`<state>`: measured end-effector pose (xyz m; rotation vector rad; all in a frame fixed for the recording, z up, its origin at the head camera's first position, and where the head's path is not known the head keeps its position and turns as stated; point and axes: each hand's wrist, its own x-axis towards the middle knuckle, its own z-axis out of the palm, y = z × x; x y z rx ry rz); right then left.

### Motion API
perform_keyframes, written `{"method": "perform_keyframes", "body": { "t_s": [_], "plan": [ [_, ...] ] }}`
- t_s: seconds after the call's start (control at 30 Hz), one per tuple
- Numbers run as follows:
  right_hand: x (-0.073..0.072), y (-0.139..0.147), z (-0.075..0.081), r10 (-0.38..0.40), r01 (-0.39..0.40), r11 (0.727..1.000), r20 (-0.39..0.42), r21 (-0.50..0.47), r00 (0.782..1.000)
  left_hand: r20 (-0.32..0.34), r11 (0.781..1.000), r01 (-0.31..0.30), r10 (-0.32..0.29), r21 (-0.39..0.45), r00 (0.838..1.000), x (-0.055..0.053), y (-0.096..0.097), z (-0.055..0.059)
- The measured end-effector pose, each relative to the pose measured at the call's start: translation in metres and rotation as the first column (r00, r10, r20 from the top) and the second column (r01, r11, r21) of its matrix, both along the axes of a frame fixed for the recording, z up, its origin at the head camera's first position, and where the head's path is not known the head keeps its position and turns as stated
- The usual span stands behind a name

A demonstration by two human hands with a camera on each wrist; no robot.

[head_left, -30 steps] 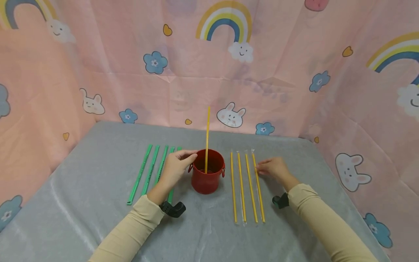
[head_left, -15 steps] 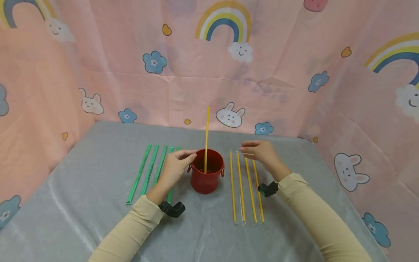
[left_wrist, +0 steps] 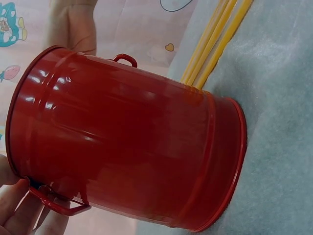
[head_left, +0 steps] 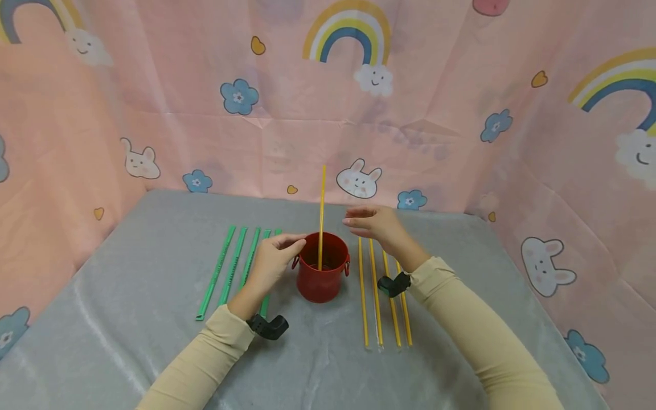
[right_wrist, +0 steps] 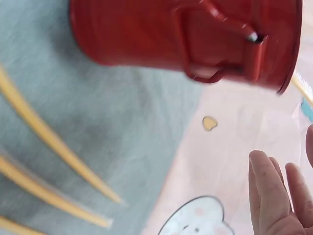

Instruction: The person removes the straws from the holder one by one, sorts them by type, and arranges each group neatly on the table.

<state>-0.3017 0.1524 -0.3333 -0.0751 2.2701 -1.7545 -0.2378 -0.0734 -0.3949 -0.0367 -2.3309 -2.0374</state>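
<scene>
A small red metal bucket (head_left: 319,286) with side handles stands upright on the table. One yellow straw (head_left: 322,210) stands in it, rising well above the rim. At the left of the rim, my left hand (head_left: 270,262) holds the bucket between thumb and fingers, close by a handle in the left wrist view. My right hand (head_left: 378,229) hovers just right of the rim with extended fingers and nothing in them; the right wrist view shows those fingers (right_wrist: 271,191) apart from the bucket. Several wrapped yellow straws (head_left: 363,296) lie in a row below that hand.
Several green wrapped straws (head_left: 216,273) lie side by side left of the bucket, some partly hidden by my left hand and wrist. A grey cloth (head_left: 328,364) covers the table. Pink printed curtains (head_left: 287,142) enclose the back and sides.
My right hand has moved left from the rightmost yellow straw, rising over the row to beside the bucket. The left hand keeps its place on the rim.
</scene>
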Motion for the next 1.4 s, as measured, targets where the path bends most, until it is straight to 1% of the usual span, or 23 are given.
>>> {"method": "perform_keyframes", "body": {
  "t_s": [0.2,0.33,0.47,0.53,0.73,0.83,1.07,1.1,1.3,1.33,1.4],
  "plan": [
    [0.002,-0.016,0.007,0.051,-0.052,0.998,-0.023,-0.025,0.998,0.005,1.0,0.003,-0.003,0.013,1.0,-0.001,0.0,0.001],
    [0.002,-0.025,0.007,0.079,-0.08,0.995,-0.029,-0.051,0.996,-0.003,1.0,0.001,-0.001,0.014,1.0,-0.002,0.0,0.0],
    [0.001,-0.032,0.006,0.087,-0.088,0.993,-0.016,-0.076,0.996,-0.011,1.0,-0.007,0.007,0.007,1.0,-0.002,0.0,0.0],
    [0.0,-0.035,0.006,0.078,-0.078,0.993,-0.005,-0.092,0.997,-0.018,1.0,-0.011,0.011,-0.001,1.0,-0.003,0.0,0.001],
    [-0.002,-0.041,0.005,0.056,-0.056,0.995,-0.002,-0.077,0.998,-0.038,1.0,-0.023,0.023,-0.014,0.999,-0.003,0.0,0.0],
    [-0.002,-0.043,0.005,0.05,-0.049,0.995,0.0,-0.085,0.999,-0.043,0.999,-0.029,0.028,-0.017,0.999,-0.003,0.0,0.0],
    [-0.002,-0.048,0.004,0.032,-0.032,0.997,-0.002,-0.07,0.999,-0.016,1.0,-0.015,0.015,-0.017,1.0,-0.003,0.0,0.0],
    [-0.002,-0.049,0.003,0.029,-0.029,0.997,-0.003,-0.076,1.0,-0.013,1.0,-0.012,0.012,-0.019,1.0,0.0,0.001,0.004],
    [-0.003,-0.052,0.001,0.012,-0.014,0.994,-0.018,-0.105,1.0,-0.015,1.0,-0.02,0.02,-0.019,1.0,0.001,0.001,0.004],
    [-0.003,-0.052,0.002,0.01,-0.012,0.994,-0.021,-0.106,1.0,-0.013,1.0,-0.021,0.021,-0.016,1.0,-0.002,0.001,0.0],
    [-0.003,-0.051,0.003,0.008,-0.011,0.993,-0.032,-0.115,0.999,-0.002,1.0,-0.015,0.015,-0.012,1.0,-0.001,0.0,0.001]
  ]
}}
